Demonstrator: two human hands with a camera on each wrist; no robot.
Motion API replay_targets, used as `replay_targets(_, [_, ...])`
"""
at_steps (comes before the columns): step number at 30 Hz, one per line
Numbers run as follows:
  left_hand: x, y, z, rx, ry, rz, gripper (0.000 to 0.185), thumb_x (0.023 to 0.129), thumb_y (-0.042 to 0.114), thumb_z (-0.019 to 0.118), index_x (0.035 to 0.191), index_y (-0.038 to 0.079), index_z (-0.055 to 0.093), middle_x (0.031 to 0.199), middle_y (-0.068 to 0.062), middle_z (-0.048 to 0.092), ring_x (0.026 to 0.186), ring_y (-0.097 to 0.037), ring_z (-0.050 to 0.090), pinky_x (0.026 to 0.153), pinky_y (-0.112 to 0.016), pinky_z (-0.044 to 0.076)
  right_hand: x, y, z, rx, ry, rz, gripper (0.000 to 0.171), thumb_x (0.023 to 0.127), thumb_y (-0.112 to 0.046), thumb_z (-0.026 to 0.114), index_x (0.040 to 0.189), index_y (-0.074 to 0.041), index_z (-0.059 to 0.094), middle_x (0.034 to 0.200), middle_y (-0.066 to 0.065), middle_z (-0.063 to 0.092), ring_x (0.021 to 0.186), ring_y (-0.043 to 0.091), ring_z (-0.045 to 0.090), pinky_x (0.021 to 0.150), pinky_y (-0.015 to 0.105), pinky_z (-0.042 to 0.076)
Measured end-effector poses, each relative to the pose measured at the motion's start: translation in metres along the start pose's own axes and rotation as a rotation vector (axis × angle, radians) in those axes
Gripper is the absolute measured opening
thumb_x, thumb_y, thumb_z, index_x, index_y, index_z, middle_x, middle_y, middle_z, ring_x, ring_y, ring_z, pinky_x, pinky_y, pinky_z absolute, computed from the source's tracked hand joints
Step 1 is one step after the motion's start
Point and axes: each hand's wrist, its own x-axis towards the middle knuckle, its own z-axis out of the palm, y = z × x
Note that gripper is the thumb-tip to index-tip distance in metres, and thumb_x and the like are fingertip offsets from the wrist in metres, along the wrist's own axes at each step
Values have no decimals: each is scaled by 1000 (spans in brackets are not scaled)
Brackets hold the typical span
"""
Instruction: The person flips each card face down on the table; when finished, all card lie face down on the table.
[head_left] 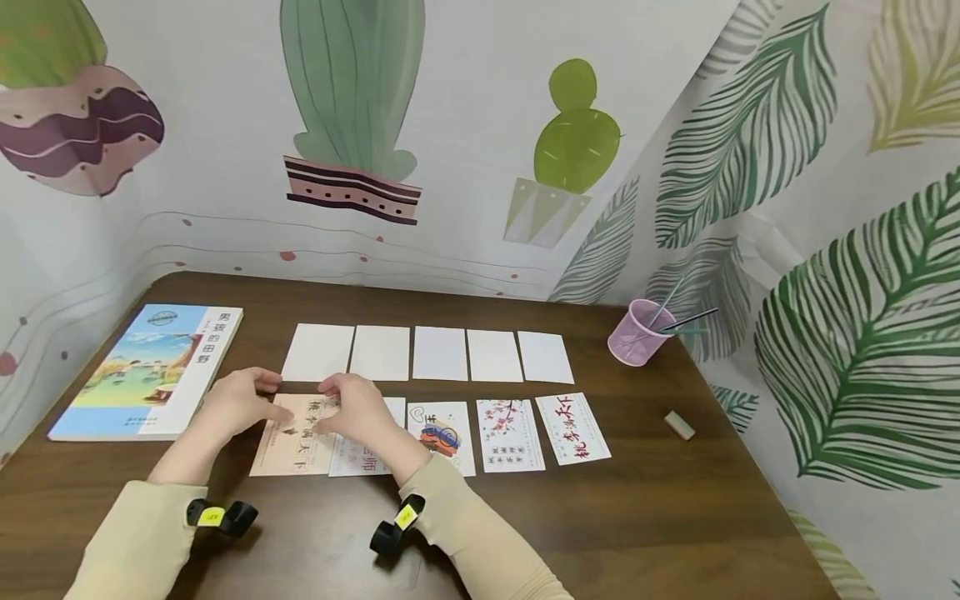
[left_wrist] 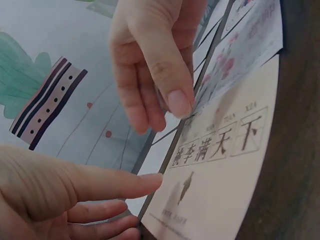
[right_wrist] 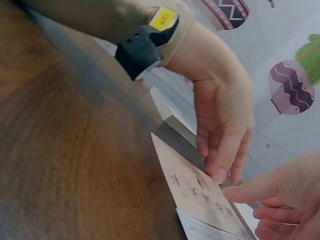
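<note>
A beige card (head_left: pixel 288 446) with printed characters lies at the left end of the lower card row, overlapping the card to its right (head_left: pixel 367 458). My left hand (head_left: pixel 266 400) touches its left top edge with straight fingers. My right hand (head_left: pixel 330 408) rests its fingertips on its top right part. The left wrist view shows the beige card (left_wrist: pixel 220 185) flat on the table, the right hand's fingertips (left_wrist: pixel 177 102) on its edge and the left hand (left_wrist: pixel 145 195) beside it. In the right wrist view the left hand (right_wrist: pixel 222 170) touches the card (right_wrist: pixel 200 195).
Several blank white cards (head_left: pixel 438 352) form a row behind, and picture cards (head_left: pixel 510 433) continue the lower row. A book (head_left: pixel 150 367) lies at the left. A pink mesh cup (head_left: pixel 636 333) with pens and an eraser (head_left: pixel 679 424) sit on the brown table (head_left: pixel 600 517) at the right.
</note>
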Motion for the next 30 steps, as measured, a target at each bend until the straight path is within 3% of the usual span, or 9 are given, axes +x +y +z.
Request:
replay_targets(3, [0, 3, 2, 10, -4, 2, 73, 71, 20, 86, 127, -12, 51, 122, -33, 58, 109, -48, 52, 90, -60, 43, -1, 1, 1, -59, 3, -15, 56, 72, -27, 86, 124, -18, 66, 119, -8, 68, 112, 8, 59, 97, 17, 42])
replay_targets(7, [-1, 4, 3, 44, -10, 16, 77, 67, 21, 89, 125, -13, 52, 121, -33, 58, 107, -47, 53, 90, -60, 43, -2, 3, 1, -99, -1, -19, 60, 71, -27, 87, 126, -18, 65, 124, -7, 67, 118, 10, 57, 101, 19, 42])
replay_targets(15, [-3, 3, 1, 83, -14, 39, 81, 60, 21, 92, 123, -14, 54, 117, -33, 59, 104, -45, 54, 88, -58, 44, 0, 4, 6, -183, -43, -24, 66, 71, -30, 88, 130, -19, 62, 130, -6, 64, 122, 14, 56, 102, 21, 41])
replay_targets(21, [0, 3, 1, 107, -55, 40, 84, 60, 25, 93, 124, -12, 54, 118, -34, 54, 104, -46, 51, 87, -59, 45, 1, 6, 6, -208, -35, -60, 66, 71, -31, 88, 129, -16, 63, 128, -5, 65, 120, 11, 57, 103, 20, 40])
replay_targets(27, [1, -3, 3, 98, -75, 56, 72, 61, 27, 93, 113, -8, 58, 113, -31, 54, 99, -42, 51, 84, -55, 45, 1, 8, 6, -202, -29, -97, 66, 70, -30, 88, 129, -14, 63, 128, -4, 65, 120, 10, 58, 105, 20, 39])
replay_targets(30, [2, -5, 2, 94, -82, 79, 76, 61, 27, 93, 116, -9, 56, 112, -31, 53, 97, -41, 51, 81, -54, 45, 1, 9, 7, -214, -28, -111, 66, 70, -31, 89, 129, -15, 63, 128, -5, 66, 120, 9, 58, 105, 20, 38])
